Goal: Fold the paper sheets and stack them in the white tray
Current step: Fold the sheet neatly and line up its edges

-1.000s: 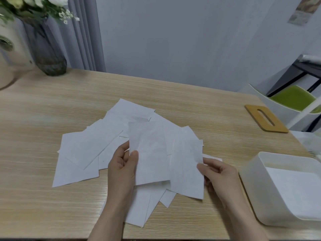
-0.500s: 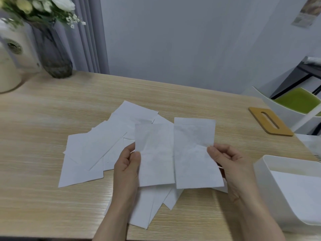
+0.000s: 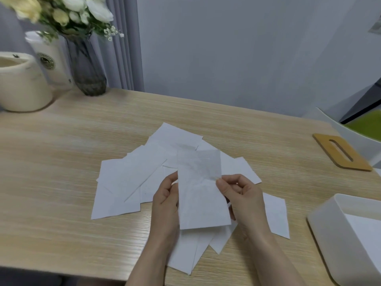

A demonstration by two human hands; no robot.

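Hands, left [image 3: 165,200] and right [image 3: 237,193], pinch one thin sheet [image 3: 201,195], seemingly folded; crooked edges could slip before the tray [image 3: 321,223] at four o'clock.

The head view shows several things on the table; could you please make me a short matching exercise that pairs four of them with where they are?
Things:
1. folded sheet
2. white tray
3. wooden lid with a slot
4. glass vase of flowers

Places:
A. far left corner of the table
B. held up between the hands
C. near right edge of the table
D. far right edge of the table

Pairs: 1-B, 2-C, 3-D, 4-A. The left hand and right hand each pinch one long edge of the sheet.
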